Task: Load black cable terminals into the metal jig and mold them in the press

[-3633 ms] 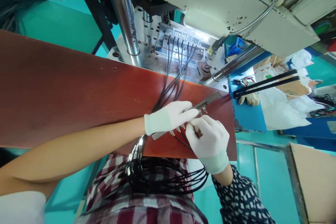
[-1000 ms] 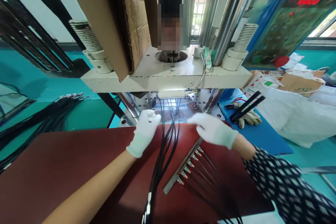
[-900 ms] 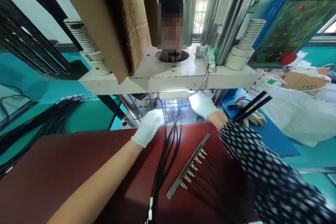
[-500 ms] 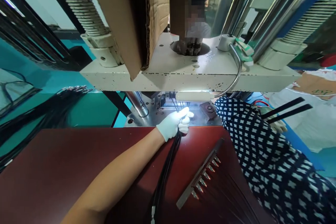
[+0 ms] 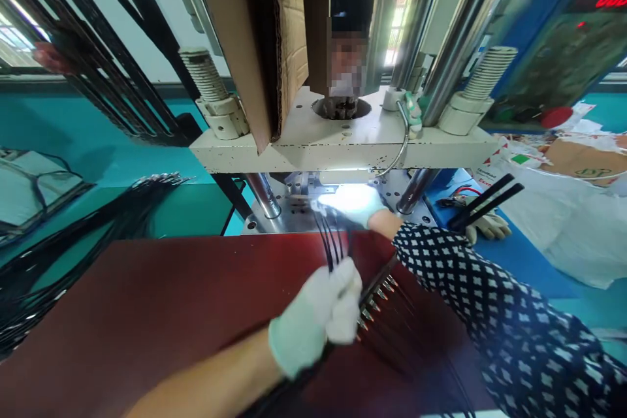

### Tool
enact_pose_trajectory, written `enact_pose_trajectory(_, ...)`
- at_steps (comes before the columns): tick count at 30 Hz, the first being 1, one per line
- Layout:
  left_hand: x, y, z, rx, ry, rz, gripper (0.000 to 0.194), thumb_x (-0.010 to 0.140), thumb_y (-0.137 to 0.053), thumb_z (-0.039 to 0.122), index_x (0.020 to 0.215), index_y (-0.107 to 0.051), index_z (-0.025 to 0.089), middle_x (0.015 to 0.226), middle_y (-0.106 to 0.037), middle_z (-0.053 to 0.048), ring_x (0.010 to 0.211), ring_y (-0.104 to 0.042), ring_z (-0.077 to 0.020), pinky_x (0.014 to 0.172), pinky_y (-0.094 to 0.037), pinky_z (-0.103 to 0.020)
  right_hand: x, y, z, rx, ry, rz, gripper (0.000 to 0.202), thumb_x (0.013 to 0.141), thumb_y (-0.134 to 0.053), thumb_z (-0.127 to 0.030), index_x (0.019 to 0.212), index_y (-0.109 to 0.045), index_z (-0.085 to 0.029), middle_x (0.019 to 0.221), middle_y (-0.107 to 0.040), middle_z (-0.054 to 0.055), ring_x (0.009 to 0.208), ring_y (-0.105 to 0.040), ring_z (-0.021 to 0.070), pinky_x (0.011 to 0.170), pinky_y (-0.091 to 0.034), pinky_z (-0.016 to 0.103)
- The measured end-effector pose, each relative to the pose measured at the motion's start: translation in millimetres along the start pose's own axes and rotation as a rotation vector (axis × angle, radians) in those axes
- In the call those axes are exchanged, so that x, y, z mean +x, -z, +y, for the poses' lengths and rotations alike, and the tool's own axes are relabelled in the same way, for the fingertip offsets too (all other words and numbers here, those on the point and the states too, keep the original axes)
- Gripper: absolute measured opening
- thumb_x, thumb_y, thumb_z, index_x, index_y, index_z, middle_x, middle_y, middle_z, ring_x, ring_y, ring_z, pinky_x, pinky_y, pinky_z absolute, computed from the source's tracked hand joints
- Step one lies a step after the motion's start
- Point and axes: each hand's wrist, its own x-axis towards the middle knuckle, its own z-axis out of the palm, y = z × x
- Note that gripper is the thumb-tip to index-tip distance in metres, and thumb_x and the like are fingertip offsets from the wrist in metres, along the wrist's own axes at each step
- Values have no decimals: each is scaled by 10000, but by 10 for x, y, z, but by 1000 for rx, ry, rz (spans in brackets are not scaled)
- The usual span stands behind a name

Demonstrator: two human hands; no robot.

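My left hand [image 5: 326, 313], in a white glove, is closed around a bundle of black cables [image 5: 330, 241] above the dark red table. The cables fan upward from the fist, and their far ends reach my right hand. My right hand [image 5: 355, 204], also gloved, is at the press bed, washed out by bright light. Its fingers look closed, with a thin bar [image 5: 298, 197] poking out on their left; glare hides the grip. A metal strip [image 5: 376, 287] carrying several cable terminals lies on the table beside my left hand, partly covered by it.
The pale press plate [image 5: 343, 155] spans overhead between steel columns, with a cardboard sheet [image 5: 245, 46] in front. Black cable bundles [image 5: 127, 215] hang at left. A work glove [image 5: 490, 225] lies on a blue surface [image 5: 529, 268] at right. A person is behind the press.
My left hand has pulled back from the press toward me, with the cables still in it. My right hand, hidden under the press before, now shows at its front. The view has shifted.
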Motion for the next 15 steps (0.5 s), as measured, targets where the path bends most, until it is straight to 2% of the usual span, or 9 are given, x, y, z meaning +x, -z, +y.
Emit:
enact_pose_trajectory(2,-259,-113,-266,8,9,-29,537,768,-648,700,712,-461,200,350,-291,110,275,-202,-50,293,-216,-164,-142,-40,-19,-1,2,-82,360,958,-588,-422,1166,-616,-129,1121,-637,65,963,-640,206,829,-562,378)
enact_pose_trajectory(3,-374,-136,-343,7,-34,-14,541,759,-656,702,706,-464,200,337,-258,117,269,-183,-48,294,-205,-165,-216,-63,-19,-1,5,-122,364,961,-580,-435,1155,-619,-129,1106,-641,63,949,-641,201,826,-559,375)
enact_pose_trajectory(5,-581,-113,-372,13,-185,127,517,778,-666,667,698,-473,193,348,-206,128,289,-142,-36,314,-193,-160,-351,-111,-3,0,15,-195,383,961,-564,-475,1125,-632,-136,1045,-657,61,887,-641,178,798,-549,356)
enact_pose_trajectory(8,-855,73,-195,68,-433,442,456,851,-629,597,716,-497,182,396,-209,121,337,-146,-34,352,-211,-159,-495,-174,41,7,57,-283,419,901,-610,-547,1075,-666,-170,950,-681,68,799,-630,173,719,-504,310)
enact_pose_trajectory(10,-1017,291,-5,123,-536,598,415,879,-610,561,749,-505,182,431,-237,113,358,-172,-40,369,-217,-166,-549,-205,59,16,110,-294,391,867,-648,-526,1065,-681,-190,1004,-679,74,849,-626,194,716,-467,297)
enact_pose_trajectory(13,-1204,724,320,330,-566,772,367,884,-588,530,794,-507,184,485,-322,93,386,-250,-57,404,-254,-188,-579,-244,61,39,205,-265,237,911,-610,-390,1028,-693,-203,1099,-639,75,978,-590,200,791,-428,293)
enact_pose_trajectory(14,-1242,870,426,478,-539,866,366,882,-562,534,792,-506,184,506,-375,73,406,-317,-75,426,-294,-205,-580,-260,59,47,230,-257,210,923,-594,-355,1013,-700,-198,1088,-632,77,1001,-575,203,814,-418,297)
enact_pose_trajectory(15,-1262,997,522,673,-491,1011,365,873,-540,535,789,-513,181,550,-456,35,452,-416,-110,463,-355,-235,-580,-277,58,57,249,-251,204,931,-587,-337,1007,-706,-189,1068,-630,82,1015,-562,210,831,-411,305)
